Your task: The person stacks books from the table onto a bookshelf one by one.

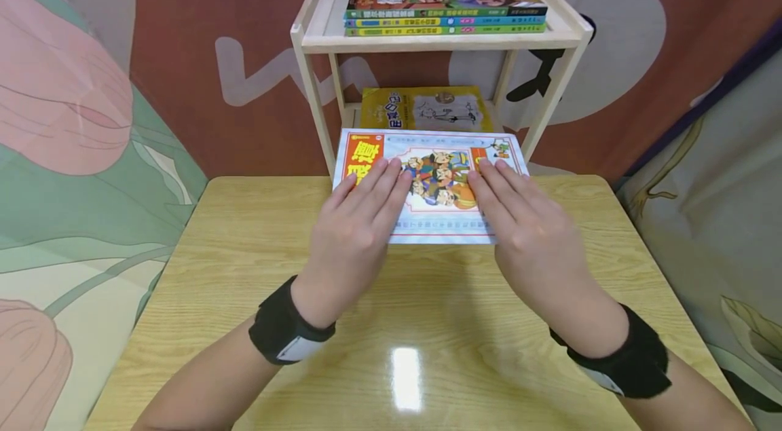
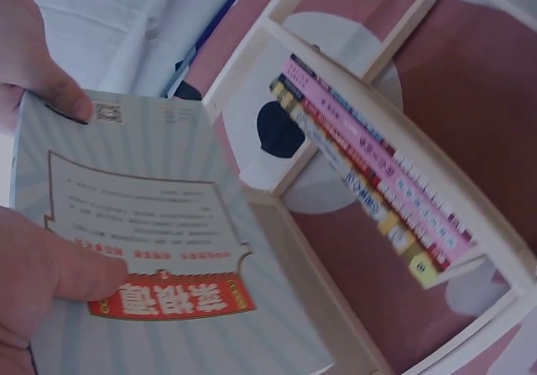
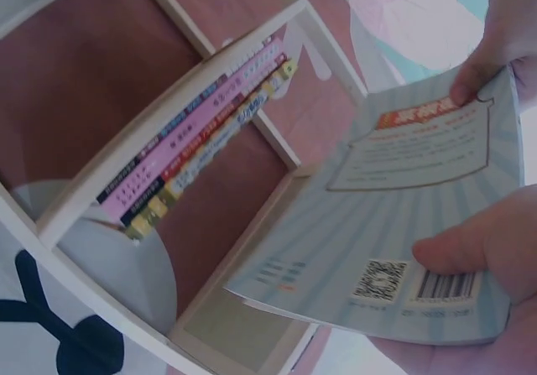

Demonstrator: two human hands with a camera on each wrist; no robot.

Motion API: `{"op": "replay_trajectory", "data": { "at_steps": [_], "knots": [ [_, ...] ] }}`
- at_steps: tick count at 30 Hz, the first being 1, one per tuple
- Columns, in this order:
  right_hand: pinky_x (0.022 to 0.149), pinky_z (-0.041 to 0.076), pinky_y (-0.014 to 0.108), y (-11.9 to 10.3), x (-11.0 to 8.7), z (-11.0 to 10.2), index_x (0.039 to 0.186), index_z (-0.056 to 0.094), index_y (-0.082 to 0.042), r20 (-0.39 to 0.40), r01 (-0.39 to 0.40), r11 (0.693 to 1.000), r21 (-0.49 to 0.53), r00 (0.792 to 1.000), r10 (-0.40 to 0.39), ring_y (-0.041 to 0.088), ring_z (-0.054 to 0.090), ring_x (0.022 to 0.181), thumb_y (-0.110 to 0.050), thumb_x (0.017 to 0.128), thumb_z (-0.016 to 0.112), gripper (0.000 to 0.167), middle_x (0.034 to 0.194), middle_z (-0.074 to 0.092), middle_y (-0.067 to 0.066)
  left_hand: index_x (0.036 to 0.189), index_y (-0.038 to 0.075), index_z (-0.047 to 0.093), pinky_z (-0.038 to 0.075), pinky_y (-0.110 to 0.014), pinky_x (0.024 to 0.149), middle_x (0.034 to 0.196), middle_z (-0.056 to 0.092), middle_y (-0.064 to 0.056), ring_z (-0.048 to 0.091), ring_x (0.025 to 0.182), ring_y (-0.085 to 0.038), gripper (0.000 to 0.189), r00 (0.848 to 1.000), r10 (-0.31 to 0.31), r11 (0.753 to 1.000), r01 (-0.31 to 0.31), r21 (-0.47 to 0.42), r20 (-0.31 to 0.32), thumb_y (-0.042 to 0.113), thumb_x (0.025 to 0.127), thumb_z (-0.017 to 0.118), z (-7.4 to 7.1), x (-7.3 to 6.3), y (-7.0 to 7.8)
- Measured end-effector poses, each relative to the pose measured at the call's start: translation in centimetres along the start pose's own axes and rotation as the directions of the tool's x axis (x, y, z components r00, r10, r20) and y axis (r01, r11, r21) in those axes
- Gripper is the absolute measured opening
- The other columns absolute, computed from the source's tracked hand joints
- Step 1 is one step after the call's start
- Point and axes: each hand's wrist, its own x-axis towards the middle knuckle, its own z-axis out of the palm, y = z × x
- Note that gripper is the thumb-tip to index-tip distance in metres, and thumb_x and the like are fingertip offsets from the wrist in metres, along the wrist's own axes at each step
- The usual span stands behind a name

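Note:
A light-blue picture book [image 1: 440, 231] with cartoon figures on its cover is held level over the far edge of the table. The left hand [image 1: 357, 227] grips its left side, straight fingers across the cover. On the right side the right hand [image 1: 531, 234] grips it the same way. Both wrist views show thumbs pressed on the underside, where the pale striped back cover [image 2: 159, 157] carries a text box. A barcode [image 3: 449, 286] lies under one thumb in the right wrist view. The book's far edge overlaps the lower shelf in the head view.
A light wooden two-tier rack [image 1: 440, 44] stands behind the table [image 1: 275, 268]. Several books [image 1: 446, 3] lie stacked on its top shelf. A yellow book [image 1: 427, 108] rests on the lower shelf, partly hidden. Patterned cloth [image 1: 177, 71] hangs behind and beside the table.

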Motion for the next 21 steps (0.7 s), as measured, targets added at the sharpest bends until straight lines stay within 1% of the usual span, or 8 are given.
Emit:
{"op": "replay_trajectory", "data": {
  "at_steps": [5, 7, 9, 10, 12, 16, 17, 21],
  "knots": [
    [0.092, 0.049, 0.048, 0.3, 0.6, 0.0, 0.126, 0.06, -0.002, -0.12, -0.021, 1.0, -0.005, 0.993, 0.021, 0.031, 0.058, 0.118, 0.009, 0.084, 0.061, 0.043, 0.125, 0.061, 0.015, 0.13, 0.008, 0.058, 0.046, -0.039, 0.1, 0.13, 0.059, -0.008, 0.053, 0.125, -0.02, 0.042, 0.998, 0.036, 0.998, -0.034, 0.045, -0.051, 0.01, 0.089, 0.065, -0.6, 1.1, -0.3],
    [0.092, 0.049, 0.048, 0.5, 0.8, 0.2, 0.124, 0.062, -0.003, -0.178, -0.034, 0.999, -0.009, 0.983, 0.032, 0.03, 0.058, 0.117, 0.007, 0.085, 0.061, 0.04, 0.124, 0.062, 0.014, 0.131, 0.008, 0.058, 0.045, -0.039, 0.101, 0.13, 0.059, -0.008, 0.053, 0.125, -0.02, 0.041, 0.996, 0.054, 0.997, -0.049, 0.062, -0.077, 0.01, 0.09, 0.063, -0.7, 1.5, -0.4],
    [0.092, 0.049, 0.047, 0.7, 1.1, 0.5, 0.121, 0.065, -0.004, -0.241, -0.047, 0.999, -0.012, 0.97, 0.043, 0.029, 0.059, 0.117, 0.006, 0.085, 0.061, 0.037, 0.123, 0.063, 0.012, 0.131, 0.007, 0.057, 0.045, -0.039, 0.101, 0.13, 0.059, -0.009, 0.053, 0.125, -0.02, 0.039, 0.991, 0.069, 0.996, -0.062, 0.065, -0.113, 0.009, 0.092, 0.06, -0.7, 1.9, -0.5],
    [0.092, 0.049, 0.047, 0.8, 1.2, 0.6, 0.12, 0.066, -0.005, -0.273, -0.052, 0.999, -0.013, 0.961, 0.047, 0.028, 0.059, 0.117, 0.005, 0.086, 0.061, 0.036, 0.122, 0.064, 0.012, 0.131, 0.007, 0.057, 0.045, -0.04, 0.101, 0.13, 0.059, -0.009, 0.053, 0.125, -0.02, 0.038, 0.988, 0.075, 0.995, -0.066, 0.069, -0.132, 0.008, 0.093, 0.058, -0.6, 2.2, -0.5],
    [0.093, 0.048, 0.046, 1.1, 1.6, 0.8, 0.117, 0.067, -0.005, -0.338, -0.064, 0.998, -0.012, 0.94, 0.056, 0.027, 0.06, 0.116, 0.004, 0.085, 0.063, 0.034, 0.121, 0.065, 0.011, 0.129, 0.007, 0.059, 0.045, -0.04, 0.099, 0.129, 0.06, -0.009, 0.054, 0.124, -0.02, 0.036, 0.978, 0.088, 0.994, -0.073, 0.084, -0.191, 0.007, 0.094, 0.056, -0.4, 2.7, -0.6],
    [0.095, 0.048, 0.046, 1.7, 2.7, 1.2, 0.114, 0.069, -0.006, -0.447, -0.075, 0.997, -0.018, 0.893, 0.059, 0.027, 0.061, 0.115, -0.002, 0.084, 0.068, 0.03, 0.118, 0.066, 0.01, 0.126, 0.007, 0.062, 0.046, -0.039, 0.096, 0.126, 0.062, -0.009, 0.056, 0.121, -0.019, 0.033, 0.95, 0.108, 0.99, -0.076, 0.118, -0.291, 0.007, 0.093, 0.057, -0.1, 3.9, -1.0],
    [0.095, 0.048, 0.046, 1.8, 3.1, 1.3, 0.113, 0.07, -0.006, -0.471, -0.079, 0.997, -0.023, 0.88, 0.059, 0.026, 0.062, 0.114, -0.003, 0.084, 0.069, 0.029, 0.117, 0.067, 0.01, 0.126, 0.007, 0.062, 0.046, -0.039, 0.095, 0.126, 0.062, -0.008, 0.056, 0.121, -0.019, 0.033, 0.944, 0.114, 0.989, -0.078, 0.127, -0.308, 0.007, 0.093, 0.058, -0.1, 4.3, -1.1],
    [0.096, 0.048, 0.044, 2.7, 4.7, 1.2, 0.11, 0.071, -0.008, -0.549, -0.104, 0.994, -0.042, 0.833, 0.064, 0.025, 0.063, 0.112, -0.005, 0.083, 0.07, 0.027, 0.114, 0.068, 0.009, 0.128, 0.008, 0.061, 0.044, -0.038, 0.098, 0.128, 0.061, -0.007, 0.055, 0.124, -0.019, 0.033, 0.934, 0.14, 0.982, -0.089, 0.165, -0.328, 0.011, 0.094, 0.056, -0.2, 5.8, -1.7]
  ]
}}
